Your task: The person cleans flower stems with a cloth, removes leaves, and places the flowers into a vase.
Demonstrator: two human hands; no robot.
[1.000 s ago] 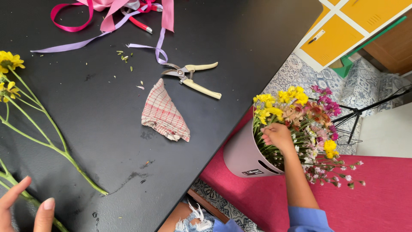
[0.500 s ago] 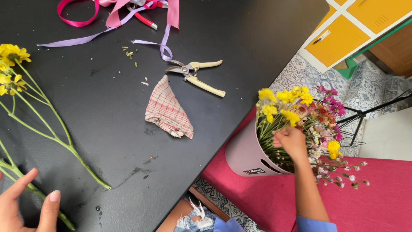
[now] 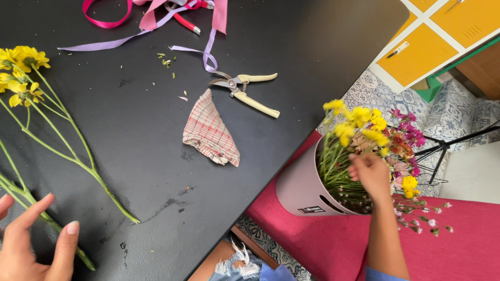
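My left hand [image 3: 36, 244] rests at the table's near left corner, fingers spread, lying on the green stems of yellow flowers [image 3: 23, 70] that stretch across the black table [image 3: 130, 140]. My right hand [image 3: 371, 173] reaches down into a pale pink bucket [image 3: 302, 190] full of yellow, pink and red flowers [image 3: 364, 125]; its fingers are among the stems, and whether they grip one is hidden. The bucket stands on a pink bench [image 3: 469, 244] beside the table.
Cream-handled pruning shears [image 3: 245, 88] and a folded checked cloth [image 3: 211, 132] lie mid-table. Pink and lilac ribbons [image 3: 151, 21] trail at the far edge. Yellow cabinets [image 3: 442, 36], a patterned tile floor and a black tripod leg [image 3: 453, 143] are to the right.
My left hand has slid further onto the table over the stems. My right hand has shifted slightly among the bucket's flowers.
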